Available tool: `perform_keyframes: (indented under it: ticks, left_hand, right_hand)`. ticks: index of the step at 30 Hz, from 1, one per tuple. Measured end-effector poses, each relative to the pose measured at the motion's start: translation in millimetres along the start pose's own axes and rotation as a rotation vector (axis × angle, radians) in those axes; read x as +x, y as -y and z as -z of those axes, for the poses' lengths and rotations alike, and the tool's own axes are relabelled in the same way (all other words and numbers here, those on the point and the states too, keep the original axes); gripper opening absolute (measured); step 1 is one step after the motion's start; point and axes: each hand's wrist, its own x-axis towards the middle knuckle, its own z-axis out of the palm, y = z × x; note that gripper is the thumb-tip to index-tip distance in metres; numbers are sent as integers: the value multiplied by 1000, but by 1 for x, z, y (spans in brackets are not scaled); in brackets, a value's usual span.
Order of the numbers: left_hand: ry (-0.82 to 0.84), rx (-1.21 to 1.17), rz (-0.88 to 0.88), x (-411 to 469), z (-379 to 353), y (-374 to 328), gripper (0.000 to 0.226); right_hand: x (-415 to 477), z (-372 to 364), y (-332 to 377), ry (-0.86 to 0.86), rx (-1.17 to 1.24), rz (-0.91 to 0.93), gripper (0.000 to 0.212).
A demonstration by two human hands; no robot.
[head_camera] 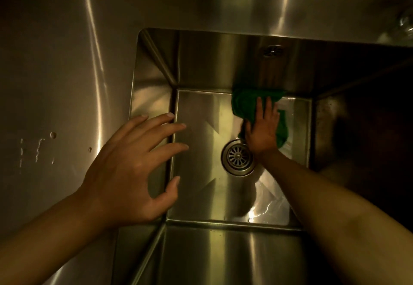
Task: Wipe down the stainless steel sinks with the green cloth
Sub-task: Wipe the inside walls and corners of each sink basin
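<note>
Here, rumpled cloth (244,102) in square sink (201,128)

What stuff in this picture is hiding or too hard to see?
All in the head view:
- Part of the green cloth is hidden under the right hand pressing on it.
- The right wall of the sink is lost in dark shadow.
- A shiny thing in the top right corner is blurred and cut off by the edge.
</note>
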Motion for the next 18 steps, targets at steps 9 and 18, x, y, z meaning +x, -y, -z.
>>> perform_keyframes:
  ticks: [9,18]
  left_hand:
    - [26,48,33,2,3,-4,53]
    - [36,70,34,2,3,-4,48]
  right_hand:
    - [-55,-66,107,224,69,458,80]
    - [-149,-81,55,479,-132,923,101]
